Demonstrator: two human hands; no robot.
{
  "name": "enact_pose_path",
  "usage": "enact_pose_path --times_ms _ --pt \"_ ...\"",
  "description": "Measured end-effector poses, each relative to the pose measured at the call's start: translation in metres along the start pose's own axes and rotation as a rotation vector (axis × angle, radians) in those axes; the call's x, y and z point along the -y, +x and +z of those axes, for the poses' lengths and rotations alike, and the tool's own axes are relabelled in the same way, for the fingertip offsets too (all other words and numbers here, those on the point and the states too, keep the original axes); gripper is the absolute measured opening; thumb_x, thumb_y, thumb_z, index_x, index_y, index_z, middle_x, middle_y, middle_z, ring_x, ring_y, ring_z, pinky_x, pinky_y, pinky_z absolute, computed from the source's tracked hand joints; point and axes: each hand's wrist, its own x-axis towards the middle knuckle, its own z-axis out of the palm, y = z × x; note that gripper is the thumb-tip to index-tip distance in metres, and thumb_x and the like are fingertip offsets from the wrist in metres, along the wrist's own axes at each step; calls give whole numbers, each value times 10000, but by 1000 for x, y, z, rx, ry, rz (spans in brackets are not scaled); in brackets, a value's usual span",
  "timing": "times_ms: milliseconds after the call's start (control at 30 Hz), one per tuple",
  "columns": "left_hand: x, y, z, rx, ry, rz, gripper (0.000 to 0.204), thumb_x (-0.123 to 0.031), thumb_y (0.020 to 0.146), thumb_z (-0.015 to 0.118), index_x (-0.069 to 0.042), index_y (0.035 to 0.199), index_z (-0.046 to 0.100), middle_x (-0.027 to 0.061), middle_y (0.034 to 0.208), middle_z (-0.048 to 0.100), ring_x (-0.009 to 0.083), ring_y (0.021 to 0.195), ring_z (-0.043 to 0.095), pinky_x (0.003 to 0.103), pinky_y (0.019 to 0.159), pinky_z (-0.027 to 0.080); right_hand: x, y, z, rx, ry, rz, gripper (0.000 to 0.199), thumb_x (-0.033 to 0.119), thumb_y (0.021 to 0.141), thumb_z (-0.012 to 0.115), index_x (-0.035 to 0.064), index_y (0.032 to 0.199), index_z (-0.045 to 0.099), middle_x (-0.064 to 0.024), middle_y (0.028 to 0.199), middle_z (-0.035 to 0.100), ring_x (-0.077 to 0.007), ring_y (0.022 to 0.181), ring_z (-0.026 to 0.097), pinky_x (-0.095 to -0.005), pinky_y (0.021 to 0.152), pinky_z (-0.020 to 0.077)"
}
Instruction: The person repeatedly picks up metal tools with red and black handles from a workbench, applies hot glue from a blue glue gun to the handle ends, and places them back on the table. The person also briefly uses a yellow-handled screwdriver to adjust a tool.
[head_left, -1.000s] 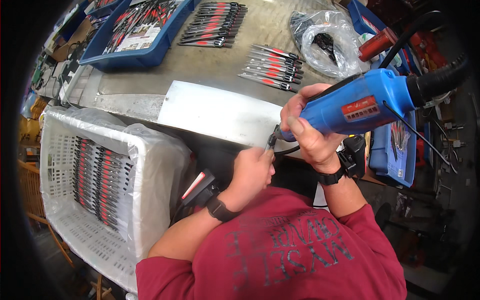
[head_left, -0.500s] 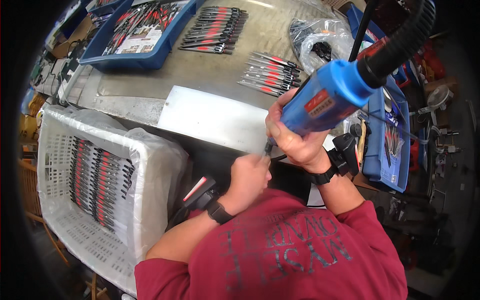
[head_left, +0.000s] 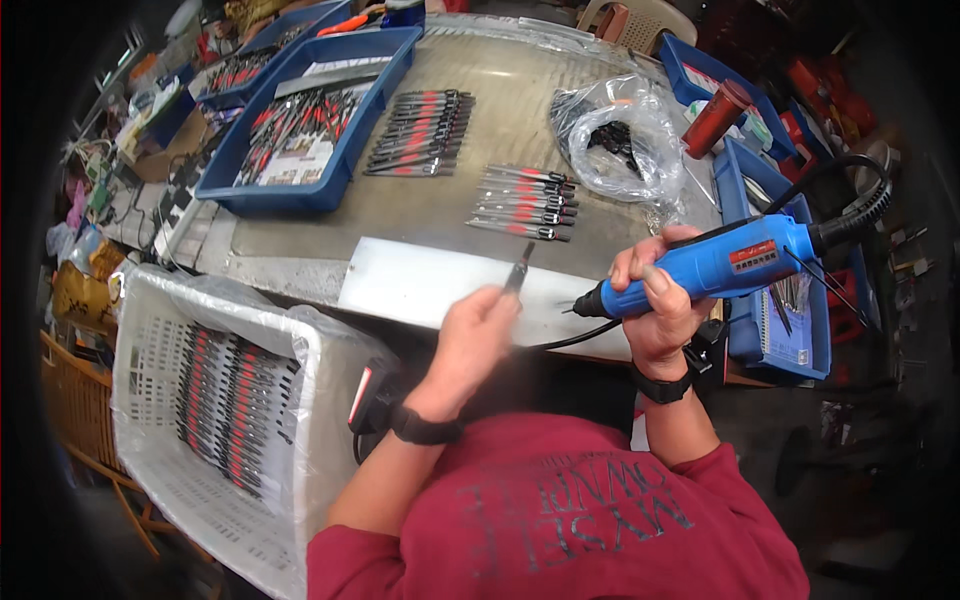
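My right hand [head_left: 660,300] is wrapped round a blue electric screwdriver [head_left: 715,272], its thin bit pointing left over the white board [head_left: 440,290]. My left hand [head_left: 474,335] is closed on a slim, dark pen-shaped piece [head_left: 518,272] that sticks up from the fingers; the hand is smeared by motion and hides its lower part. Bit and piece are apart. Just beyond the board lies a short row of grey-and-red pen-shaped pieces [head_left: 525,203]. A longer row of similar pieces [head_left: 420,132] lies farther left on the table.
A white plastic crate [head_left: 305,420] lined with clear film holds rows of these pieces at my left. On the table are a blue tray [head_left: 265,198] of loose ones and a clear bag [head_left: 640,150] of black parts. Another blue tray [head_left: 740,345] stands at right, near the screwdriver's cable.
The screwdriver has tipped level and its bit has come away from my left hand. My left hand has moved left and up, over the board, with the pen-shaped piece. The view has shifted slightly.
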Motion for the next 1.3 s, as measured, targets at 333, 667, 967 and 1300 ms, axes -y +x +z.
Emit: enact_pose_path --times_ms 333,667,967,1300 --pt "-35 105 4 -306 995 821 129 -144 819 567 -38 865 510 160 765 574 355 736 565 444 625 437 9 -7 -24 -76 78 26 430 13 711 614 39 1100 433 -87 770 517 -200 621 540 -323 585 447" --pt "-24 177 3 -118 1382 1096 111 -87 759 565 -61 867 553 91 741 561 277 742 545 392 666 450 12 -14 -37 -90 87 46 446 38 703 611 49 1108 424 -93 739 515 -203 604 531 -323 580 438" --pt "-10 198 5 -78 1416 1134 170 -71 718 538 -54 886 548 97 843 560 264 847 530 364 757 440 8 -15 -43 -125 98 81 453 33 705 615 62 1114 422 -94 750 519 -205 615 534 -323 579 436" --pt "-28 184 -16 -316 1292 1106 150 -61 708 573 -62 851 530 122 837 534 302 813 510 405 708 420 2 -10 -48 -20 130 49 484 -35 713 579 80 1148 399 -88 768 519 -219 622 527 -329 583 434"
